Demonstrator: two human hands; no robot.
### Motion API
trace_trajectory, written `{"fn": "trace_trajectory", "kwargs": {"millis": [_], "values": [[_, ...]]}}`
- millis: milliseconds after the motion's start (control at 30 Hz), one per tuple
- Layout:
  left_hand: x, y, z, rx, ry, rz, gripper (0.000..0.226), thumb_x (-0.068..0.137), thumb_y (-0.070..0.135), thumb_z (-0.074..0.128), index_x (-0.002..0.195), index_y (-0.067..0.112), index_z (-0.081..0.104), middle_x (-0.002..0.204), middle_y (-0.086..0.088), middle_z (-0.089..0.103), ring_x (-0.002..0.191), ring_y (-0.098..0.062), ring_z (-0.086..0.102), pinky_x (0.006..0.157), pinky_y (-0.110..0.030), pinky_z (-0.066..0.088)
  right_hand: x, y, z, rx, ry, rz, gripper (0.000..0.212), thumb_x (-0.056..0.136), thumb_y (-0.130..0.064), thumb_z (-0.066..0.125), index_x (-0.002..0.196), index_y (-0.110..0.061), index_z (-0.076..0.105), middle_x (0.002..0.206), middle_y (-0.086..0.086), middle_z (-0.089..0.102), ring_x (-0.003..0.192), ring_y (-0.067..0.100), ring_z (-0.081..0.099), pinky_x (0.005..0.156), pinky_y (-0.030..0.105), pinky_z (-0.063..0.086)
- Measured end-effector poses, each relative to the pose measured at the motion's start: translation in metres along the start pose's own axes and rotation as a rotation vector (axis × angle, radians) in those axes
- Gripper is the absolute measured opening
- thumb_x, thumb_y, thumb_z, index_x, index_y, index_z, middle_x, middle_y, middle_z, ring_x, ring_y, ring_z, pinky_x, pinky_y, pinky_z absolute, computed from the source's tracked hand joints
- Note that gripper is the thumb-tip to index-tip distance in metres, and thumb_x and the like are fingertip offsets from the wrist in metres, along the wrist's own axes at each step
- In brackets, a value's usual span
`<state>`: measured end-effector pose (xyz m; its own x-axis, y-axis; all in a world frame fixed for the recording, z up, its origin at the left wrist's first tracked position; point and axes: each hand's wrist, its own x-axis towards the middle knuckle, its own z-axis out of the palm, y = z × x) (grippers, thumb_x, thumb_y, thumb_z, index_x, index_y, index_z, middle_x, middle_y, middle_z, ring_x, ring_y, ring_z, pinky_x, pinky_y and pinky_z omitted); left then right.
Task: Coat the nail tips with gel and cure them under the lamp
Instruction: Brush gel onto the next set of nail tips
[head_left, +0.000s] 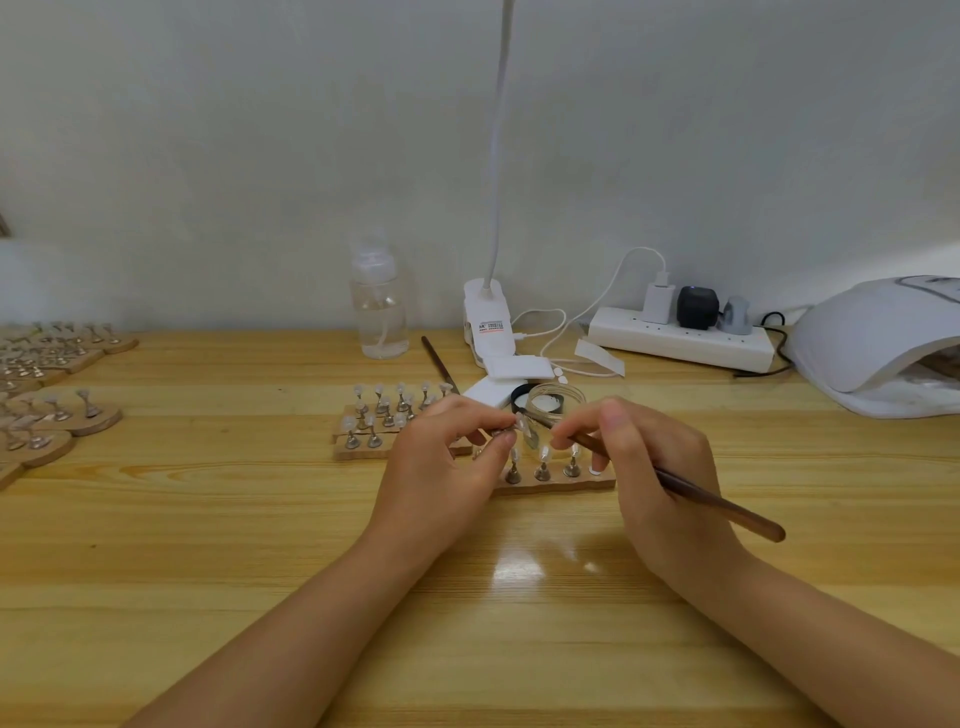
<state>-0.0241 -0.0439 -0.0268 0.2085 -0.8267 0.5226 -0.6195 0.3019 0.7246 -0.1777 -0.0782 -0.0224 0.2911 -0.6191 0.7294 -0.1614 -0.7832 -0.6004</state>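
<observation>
- The finished stands (49, 410) at the far left edge lie well apart from the work and look safe; only a wide sweep of the arm would reach them.
- The wooden block of waiting tips (363, 447) sits just beside the left hand (441, 457); a sideways nudge of that wrist could topple its little stands.
- The left hand pinches one small metal stand with a nail tip (517, 423) between thumb and fingertips, lifted over the nearer block (556, 480). The hold is slight, so the stand may twist or drop onto the three tips below.
- The right hand (649, 467) grips the brush (675, 486) like a pen, bristle end at the held tip. Too much gel could run over the edge onto the fingers.
- The open gel jar (555, 401) stands just behind the hands and could be knocked.
- The curing lamp (872, 343) waits far right; carrying wet tips across risks smears.
</observation>
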Motion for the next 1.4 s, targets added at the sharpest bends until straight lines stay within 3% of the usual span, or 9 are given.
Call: {"fn": "trace_trajectory", "kwargs": {"millis": [133,400,500,667,800,967,1133,1233,1400], "values": [[-0.0002,0.0002,-0.0004,-0.004,-0.005,0.005,0.018,0.078,0.007,0.068,0.087,0.022,0.071,0.087,0.006,0.065,0.077,-0.002,0.054,0.063,-0.003,0.035,-0.0021,0.0005,0.0,0.062,0.001,-0.008,0.038,0.09,-0.032,0.029,0.069,-0.03,0.061,0.062,-0.007,0.064,0.061,0.0,0.058,0.059,0.013,0.04],[0.0002,-0.0004,0.0003,-0.007,-0.002,0.004,0.019,0.078,0.007,0.068,0.086,0.024,0.07,0.086,0.008,0.065,0.077,-0.003,0.054,0.062,-0.003,0.034,-0.0016,0.002,0.0013,0.039,-0.021,0.018,0.043,0.089,-0.034,0.03,0.071,-0.02,0.066,0.065,-0.008,0.065,0.063,-0.002,0.057,0.06,0.012,0.04],[0.0001,-0.0004,0.0001,-0.002,0.0,0.008,0.018,0.078,0.008,0.068,0.086,0.024,0.071,0.085,0.009,0.065,0.077,-0.002,0.054,0.062,-0.003,0.034,-0.0027,0.0021,0.0005,0.105,-0.006,0.019,0.043,0.089,-0.033,0.03,0.067,-0.023,0.065,0.06,-0.002,0.065,0.06,0.002,0.059,0.058,0.013,0.041],[-0.0004,-0.0009,0.0,-0.002,0.006,0.011,0.018,0.078,0.009,0.068,0.086,0.025,0.07,0.085,0.01,0.065,0.076,-0.001,0.054,0.061,-0.003,0.035,-0.0002,0.0011,0.0007,0.023,-0.007,0.032,0.038,0.087,-0.036,0.03,0.071,-0.026,0.063,0.066,-0.011,0.063,0.064,-0.001,0.057,0.06,0.015,0.041],[-0.0005,-0.0008,0.0,-0.016,0.005,0.015,0.018,0.078,0.008,0.068,0.085,0.024,0.07,0.084,0.011,0.065,0.076,-0.001,0.055,0.062,-0.003,0.035,-0.0023,0.0005,0.0005,0.15,0.005,0.049,0.04,0.088,-0.035,0.031,0.065,-0.027,0.063,0.057,-0.002,0.063,0.058,0.005,0.059,0.057,0.014,0.04],[-0.0003,-0.0005,0.0001,-0.017,0.014,0.029,0.02,0.078,0.006,0.068,0.085,0.025,0.069,0.083,0.013,0.064,0.078,-0.001,0.055,0.063,-0.002,0.036,-0.0006,0.0001,0.0001,0.059,0.002,0.04,0.037,0.087,-0.036,0.03,0.071,-0.028,0.063,0.067,-0.009,0.064,0.066,0.002,0.058,0.06,0.015,0.043],[0.0006,-0.0016,0.0006,-0.023,0.012,0.034,0.017,0.078,0.006,0.067,0.088,0.019,0.071,0.084,0.012,0.065,0.077,0.0,0.056,0.063,-0.002,0.036,-0.0027,0.0008,-0.0005,0.195,0.017,0.064,0.043,0.088,-0.035,0.03,0.065,-0.023,0.065,0.056,-0.001,0.064,0.057,0.005,0.06,0.058,0.013,0.041],[0.0007,-0.0021,0.0,-0.024,0.017,0.055,0.017,0.078,0.005,0.068,0.089,0.019,0.072,0.083,0.015,0.065,0.079,0.0,0.057,0.064,-0.003,0.037,-0.0013,-0.0004,-0.0012,0.127,0.012,0.035,0.039,0.088,-0.033,0.03,0.071,-0.023,0.064,0.065,-0.004,0.065,0.059,0.003,0.057,0.056,0.018,0.044],[0.0002,-0.0022,0.0004,-0.055,0.034,0.044,0.029,0.077,0.005,0.069,0.083,0.034,0.068,0.079,0.02,0.064,0.077,-0.001,0.058,0.063,-0.005,0.039,-0.0015,-0.0012,-0.0006,0.225,0.013,0.091,0.041,0.087,-0.037,0.033,0.065,-0.023,0.065,0.057,0.0,0.064,0.053,0.002,0.056,0.054,0.013,0.041]]}}
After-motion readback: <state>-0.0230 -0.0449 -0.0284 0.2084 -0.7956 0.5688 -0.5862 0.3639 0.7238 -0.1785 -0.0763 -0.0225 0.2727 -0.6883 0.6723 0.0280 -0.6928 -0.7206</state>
